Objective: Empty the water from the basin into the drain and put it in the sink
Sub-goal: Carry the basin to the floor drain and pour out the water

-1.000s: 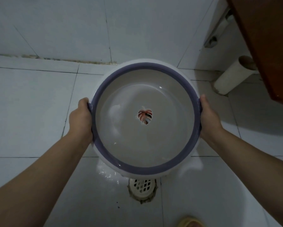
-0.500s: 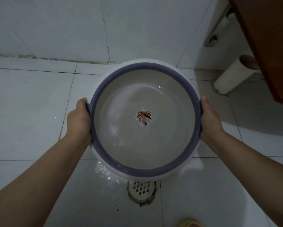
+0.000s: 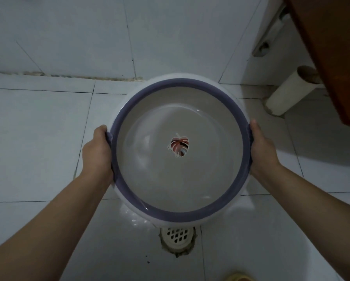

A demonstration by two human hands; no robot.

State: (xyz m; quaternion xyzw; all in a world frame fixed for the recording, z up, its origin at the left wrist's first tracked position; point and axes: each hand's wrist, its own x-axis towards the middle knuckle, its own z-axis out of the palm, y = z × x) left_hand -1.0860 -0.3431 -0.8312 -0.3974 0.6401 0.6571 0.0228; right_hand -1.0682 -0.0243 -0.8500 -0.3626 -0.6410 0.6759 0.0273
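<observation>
A round white basin with a purple rim and a leaf picture on its bottom is held above the tiled floor. Clear water lies in it, reaching the near side of the rim. My left hand grips the rim on the left and my right hand grips it on the right. A white floor drain grate sits in the floor just below the basin's near edge, partly hidden by it. The floor around the drain is wet.
A white pipe rises from the floor at the right. A brown wooden panel fills the upper right corner. The tiled wall stands behind the basin. A yellowish slipper tip shows at the bottom edge.
The basin has stayed nearly still in both hands. The wet patch on the floor left of the drain shows a little more.
</observation>
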